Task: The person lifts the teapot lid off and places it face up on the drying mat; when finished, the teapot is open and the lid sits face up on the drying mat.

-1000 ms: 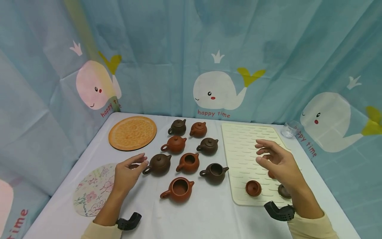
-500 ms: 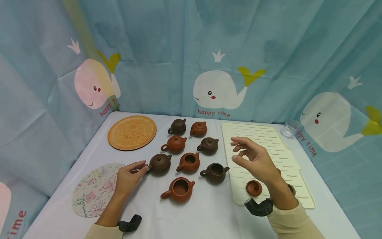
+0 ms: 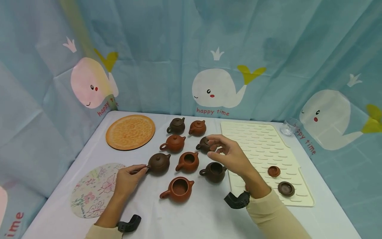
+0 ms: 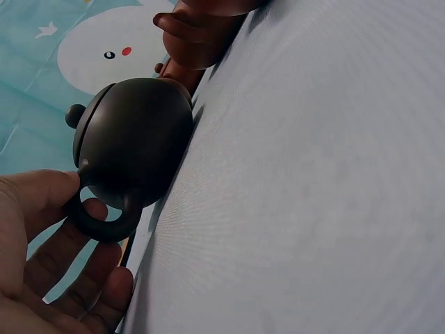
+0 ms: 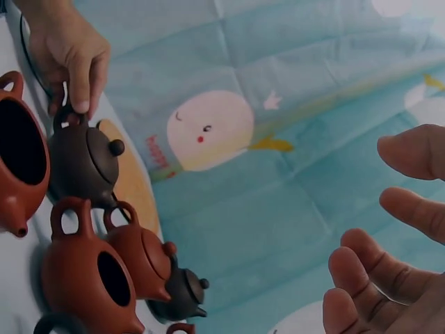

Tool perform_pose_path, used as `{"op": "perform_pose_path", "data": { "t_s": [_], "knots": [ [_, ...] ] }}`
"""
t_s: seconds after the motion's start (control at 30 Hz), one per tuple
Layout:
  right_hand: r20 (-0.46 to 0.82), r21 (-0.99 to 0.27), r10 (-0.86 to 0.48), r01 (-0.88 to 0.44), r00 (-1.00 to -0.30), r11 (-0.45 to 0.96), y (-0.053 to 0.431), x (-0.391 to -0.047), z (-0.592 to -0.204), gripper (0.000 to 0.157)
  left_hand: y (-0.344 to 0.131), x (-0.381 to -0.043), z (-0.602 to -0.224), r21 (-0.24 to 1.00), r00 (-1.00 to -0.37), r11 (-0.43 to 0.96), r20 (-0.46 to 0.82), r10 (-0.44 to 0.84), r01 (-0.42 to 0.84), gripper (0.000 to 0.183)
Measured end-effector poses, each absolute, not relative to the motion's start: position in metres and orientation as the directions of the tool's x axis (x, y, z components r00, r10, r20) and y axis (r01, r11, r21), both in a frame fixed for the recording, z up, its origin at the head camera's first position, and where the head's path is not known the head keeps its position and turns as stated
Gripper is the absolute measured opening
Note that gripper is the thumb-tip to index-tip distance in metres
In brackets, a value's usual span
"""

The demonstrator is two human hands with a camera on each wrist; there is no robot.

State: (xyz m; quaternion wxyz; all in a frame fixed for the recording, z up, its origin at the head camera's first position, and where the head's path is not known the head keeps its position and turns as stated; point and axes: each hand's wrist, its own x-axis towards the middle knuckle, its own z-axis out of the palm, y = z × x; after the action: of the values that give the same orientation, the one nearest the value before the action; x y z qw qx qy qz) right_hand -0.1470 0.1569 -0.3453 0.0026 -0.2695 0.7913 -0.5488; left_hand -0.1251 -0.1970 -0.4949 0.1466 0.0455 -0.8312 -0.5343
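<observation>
In the head view my left hand [image 3: 127, 182] pinches the handle of a lidded dark brown teapot [image 3: 159, 164]. The left wrist view shows the thumb against the loop handle [image 4: 104, 226], with fingers behind it. That teapot stands upright on the white cloth. My right hand [image 3: 232, 156] hovers with loosely bent fingers, holding nothing, and partly covers another dark lidded teapot [image 3: 203, 145]. Just below it stands a lidless dark teapot [image 3: 215, 172]. Two lidless reddish teapots, one in the middle [image 3: 188, 162] and one in front [image 3: 180, 190], stand nearby.
Behind are more lidded teapots, reddish [image 3: 174, 143] and dark [image 3: 176, 125]. An orange round mat [image 3: 130, 132] and a floral mat [image 3: 92, 196] lie left. Right, a cream mat [image 3: 253, 142] bears a reddish lid [image 3: 274, 171] and dark lid [image 3: 286, 189], beside a clear bowl [image 3: 288, 127].
My right hand has swept left from above the cream mat to over the teapots, uncovering lids. My left hand has moved slightly right and down and now pinches the dark teapot's handle.
</observation>
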Motion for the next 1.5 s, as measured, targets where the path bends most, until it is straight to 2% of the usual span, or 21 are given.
{"op": "perform_pose_path", "data": {
  "t_s": [0.37,0.73,0.97,1.5],
  "knots": [
    [0.235,-0.912,-0.471,-0.361,-0.850,0.196,0.113,-0.166,-0.356,0.045,-0.199,-0.125,-0.497,0.911,-0.953,0.401,0.202,-0.227,0.097,0.014],
    [0.205,-0.897,-0.547,-0.380,-0.812,0.227,0.065,-0.186,-0.375,0.040,-0.201,-0.128,-0.501,0.910,-0.955,0.401,0.205,-0.217,0.104,0.016],
    [0.147,-0.916,-0.559,-0.326,-0.816,0.235,0.041,-0.193,-0.386,0.038,-0.200,-0.126,-0.499,0.915,-0.957,0.392,0.191,-0.218,0.094,0.017],
    [0.040,-0.866,-0.555,-0.306,-0.831,0.396,0.004,-0.199,-0.420,0.035,-0.200,-0.125,-0.498,0.922,-0.957,0.371,0.199,-0.209,0.110,0.018]
  ]
}}
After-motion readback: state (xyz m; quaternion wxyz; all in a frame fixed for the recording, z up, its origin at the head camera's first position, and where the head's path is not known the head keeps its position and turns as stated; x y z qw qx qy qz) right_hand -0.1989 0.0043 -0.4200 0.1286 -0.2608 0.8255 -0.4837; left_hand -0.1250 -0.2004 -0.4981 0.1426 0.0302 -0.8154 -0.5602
